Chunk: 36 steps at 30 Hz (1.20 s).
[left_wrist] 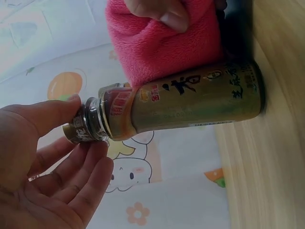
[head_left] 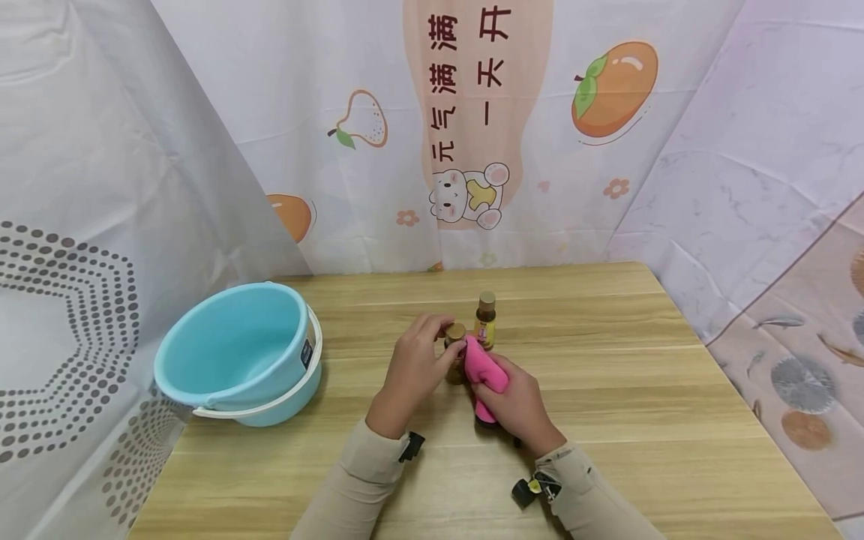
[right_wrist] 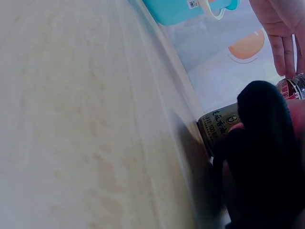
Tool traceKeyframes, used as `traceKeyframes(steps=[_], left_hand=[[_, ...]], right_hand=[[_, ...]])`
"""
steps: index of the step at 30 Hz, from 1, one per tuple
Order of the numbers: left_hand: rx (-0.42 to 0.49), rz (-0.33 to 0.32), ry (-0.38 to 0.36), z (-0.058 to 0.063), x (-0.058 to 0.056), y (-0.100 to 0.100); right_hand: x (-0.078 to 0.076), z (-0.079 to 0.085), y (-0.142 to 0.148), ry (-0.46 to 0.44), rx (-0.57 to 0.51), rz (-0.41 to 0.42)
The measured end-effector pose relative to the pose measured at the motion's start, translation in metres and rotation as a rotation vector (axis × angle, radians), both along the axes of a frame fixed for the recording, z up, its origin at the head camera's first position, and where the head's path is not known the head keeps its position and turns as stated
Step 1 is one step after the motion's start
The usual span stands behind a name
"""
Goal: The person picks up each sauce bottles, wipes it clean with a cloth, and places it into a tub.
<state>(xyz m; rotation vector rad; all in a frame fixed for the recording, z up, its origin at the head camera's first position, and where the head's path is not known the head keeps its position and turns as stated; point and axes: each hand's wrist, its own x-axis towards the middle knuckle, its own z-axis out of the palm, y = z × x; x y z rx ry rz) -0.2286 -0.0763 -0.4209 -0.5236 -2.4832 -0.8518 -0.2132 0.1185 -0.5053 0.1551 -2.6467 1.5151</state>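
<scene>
A small brown sesame oil bottle [left_wrist: 190, 102] with a gold label stands upright on the wooden table. My left hand [head_left: 413, 360] has its thumb and fingers around the bottle's gold cap [head_left: 456, 331]. In the left wrist view that cap sits at the thumb and fingertips. My right hand [head_left: 516, 397] grips a bunched pink cloth [head_left: 483, 369], which lies against the bottle's side. Beneath the cloth shows the end of something black [head_left: 486, 421]. A dark blurred shape [right_wrist: 262, 152] hides most of the right hand in the right wrist view.
Just behind the hands stands a second small bottle [head_left: 485, 320] with a gold cap and yellow label. A light blue bucket [head_left: 232, 349] with a white handle sits at the table's left side. Printed curtains [head_left: 378, 195] hang along the back edge of the table [head_left: 628, 360].
</scene>
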Motion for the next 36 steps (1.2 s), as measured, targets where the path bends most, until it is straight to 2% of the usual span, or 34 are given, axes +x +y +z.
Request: traceKeyframes(steps=[11,17,24,27,36], left_hand=[[-0.027,-0.04,0.041,0.0007,-0.0015,0.0],[-0.046,-0.064,0.053,0.0004,-0.003,0.0002],[-0.041,-0.1,0.043,0.0019,-0.003,0.0003],[-0.043,-0.097,0.04,0.0027,-0.0025,0.0004],[-0.056,-0.079,0.03,0.0023,-0.0019,-0.0002]], right_hand=[[0.0036,0.0022,0.0001,0.16,-0.122,-0.004],[0.0048,0.0062,0.0003,0.204,-0.197,-0.006],[0.0054,0.01,-0.0025,0.26,-0.232,-0.021],[0.0046,0.0103,-0.0027,0.261,-0.217,-0.005],[0.0025,0.0052,0.0015,0.188,-0.164,0.018]])
